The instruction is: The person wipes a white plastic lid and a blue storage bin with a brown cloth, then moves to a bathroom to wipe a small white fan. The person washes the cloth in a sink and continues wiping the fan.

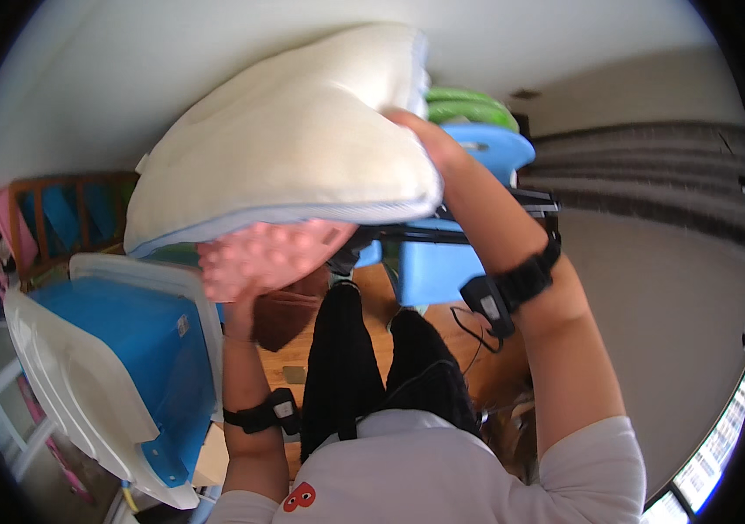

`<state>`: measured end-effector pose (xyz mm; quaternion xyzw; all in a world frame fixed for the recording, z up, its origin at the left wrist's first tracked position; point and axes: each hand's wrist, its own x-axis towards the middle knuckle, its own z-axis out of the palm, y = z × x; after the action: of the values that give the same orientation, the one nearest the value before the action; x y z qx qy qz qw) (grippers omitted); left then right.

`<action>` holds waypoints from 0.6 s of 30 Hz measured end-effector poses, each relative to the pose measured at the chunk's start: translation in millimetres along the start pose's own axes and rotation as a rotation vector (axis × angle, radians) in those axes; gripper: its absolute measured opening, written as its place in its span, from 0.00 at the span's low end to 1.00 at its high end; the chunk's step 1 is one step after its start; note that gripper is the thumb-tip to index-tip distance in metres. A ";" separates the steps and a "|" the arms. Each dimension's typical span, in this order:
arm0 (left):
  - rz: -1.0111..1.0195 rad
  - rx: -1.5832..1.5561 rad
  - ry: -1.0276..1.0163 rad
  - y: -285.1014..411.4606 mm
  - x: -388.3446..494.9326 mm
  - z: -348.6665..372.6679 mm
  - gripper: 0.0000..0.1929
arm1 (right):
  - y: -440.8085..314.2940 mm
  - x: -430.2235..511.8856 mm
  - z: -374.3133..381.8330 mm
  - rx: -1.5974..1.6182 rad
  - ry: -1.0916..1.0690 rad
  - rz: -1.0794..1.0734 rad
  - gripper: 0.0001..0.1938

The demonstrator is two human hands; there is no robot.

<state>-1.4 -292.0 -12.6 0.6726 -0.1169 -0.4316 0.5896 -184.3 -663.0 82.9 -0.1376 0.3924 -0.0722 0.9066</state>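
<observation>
A large cream pillow (294,137) with pale blue piping fills the upper middle of the view. My right hand (424,141) grips its right side, fingers partly behind the fabric. Below the pillow shows a pink knobbly sheet-like item (274,252), its upper part hidden. My left hand (248,295) grasps the lower edge of this item, and most of its fingers are out of sight. Whether the left fingers also touch the pillow cannot be told.
A blue storage bin (130,340) with white edging lies on its side at left. Behind the pillow are blue plastic furniture (490,150), green wrapped bundles (470,105) and a black frame (411,234). A wooden rack (71,216) stands far left; grey curtain (641,170) hangs right.
</observation>
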 end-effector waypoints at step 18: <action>-0.025 -0.264 -0.252 50.0 -28.0 54.0 0.28 | -6.9 -89.5 19.7 -0.577 -0.157 -0.866 0.32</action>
<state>-39.4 -324.5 48.2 0.5314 -0.1238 -0.5316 0.6479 -231.1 -644.4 159.7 -0.5362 0.2344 -0.3185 0.7457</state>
